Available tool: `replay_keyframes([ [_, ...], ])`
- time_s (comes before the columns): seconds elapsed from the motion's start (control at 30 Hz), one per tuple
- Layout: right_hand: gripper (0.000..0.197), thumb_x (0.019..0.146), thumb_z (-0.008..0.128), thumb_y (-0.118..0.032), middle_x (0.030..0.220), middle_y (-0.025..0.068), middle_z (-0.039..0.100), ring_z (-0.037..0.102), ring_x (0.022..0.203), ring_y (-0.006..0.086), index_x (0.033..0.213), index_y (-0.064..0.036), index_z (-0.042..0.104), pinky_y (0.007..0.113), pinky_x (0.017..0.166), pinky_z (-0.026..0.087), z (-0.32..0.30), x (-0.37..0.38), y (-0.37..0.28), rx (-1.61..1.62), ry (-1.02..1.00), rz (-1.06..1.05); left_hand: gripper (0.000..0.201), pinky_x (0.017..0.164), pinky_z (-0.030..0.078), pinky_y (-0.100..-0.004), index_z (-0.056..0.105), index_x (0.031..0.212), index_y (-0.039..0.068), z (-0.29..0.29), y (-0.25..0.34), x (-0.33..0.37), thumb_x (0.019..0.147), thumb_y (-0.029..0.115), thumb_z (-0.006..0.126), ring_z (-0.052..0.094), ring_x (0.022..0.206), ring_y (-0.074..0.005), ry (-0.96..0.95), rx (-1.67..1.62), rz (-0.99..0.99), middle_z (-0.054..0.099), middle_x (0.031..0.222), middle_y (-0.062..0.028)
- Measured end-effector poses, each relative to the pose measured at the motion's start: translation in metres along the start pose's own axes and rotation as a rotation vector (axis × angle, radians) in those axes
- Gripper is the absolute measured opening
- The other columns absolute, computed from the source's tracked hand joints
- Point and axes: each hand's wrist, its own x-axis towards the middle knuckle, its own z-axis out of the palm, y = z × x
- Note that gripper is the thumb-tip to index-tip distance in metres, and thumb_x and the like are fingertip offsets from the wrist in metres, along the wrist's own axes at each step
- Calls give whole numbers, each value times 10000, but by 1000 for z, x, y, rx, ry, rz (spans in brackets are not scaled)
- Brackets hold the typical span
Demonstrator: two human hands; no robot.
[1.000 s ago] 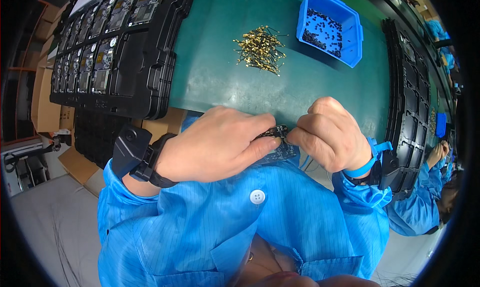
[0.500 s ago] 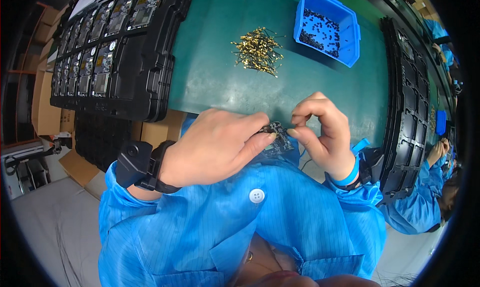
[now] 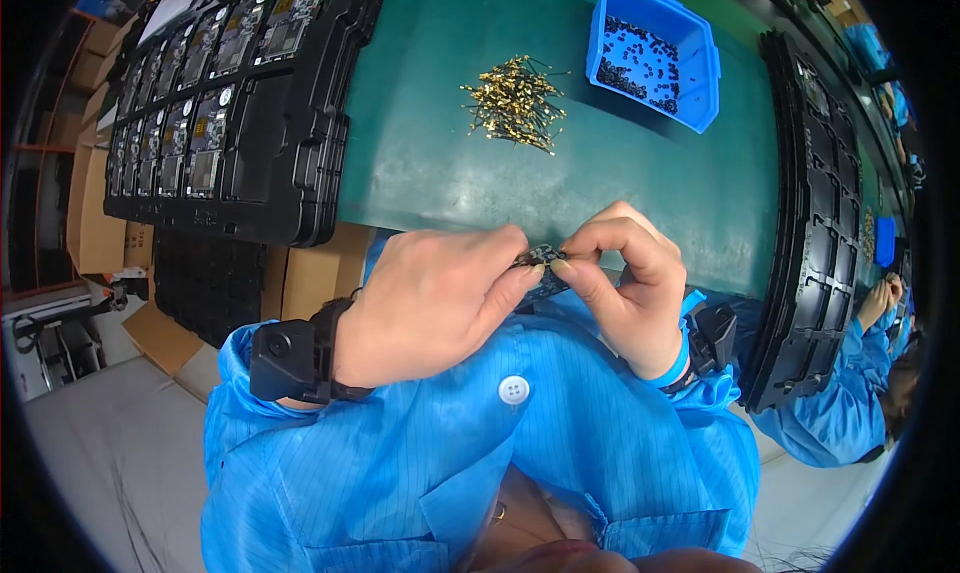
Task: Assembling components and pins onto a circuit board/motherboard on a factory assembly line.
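circuit board point(image 3: 544, 254) pinched by left hand point(image 3: 435, 291) at desk's point(image 3: 425, 163) near edge | right end gripped narrowly by right hand point(image 3: 632, 288) | board mostly covered by hands | cable pile point(image 3: 515, 105), blue bin point(image 3: 702, 83) placed beyond

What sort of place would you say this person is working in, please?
Probably an electronics assembly workshop: the left hand holds a circuit board, a black tray carries rows of boards, and a blue bin of small black parts stands on the green bench.
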Motion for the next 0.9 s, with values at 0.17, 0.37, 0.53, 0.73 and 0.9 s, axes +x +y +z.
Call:
replay_keyframes([
  [0.17, 107, 650, 666, 14, 675, 66, 558, 544, 580, 160, 722, -20, 595, 254, 525, 415, 1, 0, 0, 0, 22, -21, 185, 466, 375, -402, 454, 721, 36, 1, -1, -1, 821, 181, 512, 506, 536, -326, -10, 24, 10, 493, 586, -127],
  [0.37, 108, 645, 672, 10, 676, 65, 567, 544, 579, 162, 719, -28, 603, 253, 524, 412, 2, 0, 1, 6, 44, -43, 191, 468, 383, -406, 444, 728, 44, 2, -1, -1, 826, 195, 509, 509, 538, -314, -7, 29, 14, 496, 590, -116],
  [0.53, 115, 638, 678, 7, 677, 64, 569, 546, 580, 166, 719, -31, 605, 254, 522, 412, 2, 0, 1, -7, 62, -67, 189, 468, 385, -402, 443, 722, 44, 3, -1, -2, 822, 188, 514, 509, 536, -313, 5, 20, 18, 494, 590, -117],
  [0.73, 130, 629, 683, 8, 681, 66, 576, 545, 580, 172, 724, -32, 605, 262, 517, 415, 4, 0, 1, -15, 88, -100, 138, 484, 381, -381, 487, 740, 20, 3, 0, -2, 807, 136, 518, 511, 534, -323, 14, 15, 19, 498, 590, -135],
  [0.9, 146, 617, 691, 6, 681, 65, 585, 550, 587, 184, 725, -34, 601, 267, 516, 422, 6, -1, 1, -31, 125, -132, 144, 479, 383, -377, 491, 731, 19, 3, 1, -2, 805, 138, 522, 508, 525, -319, 30, 17, 15, 496, 583, -135],
])
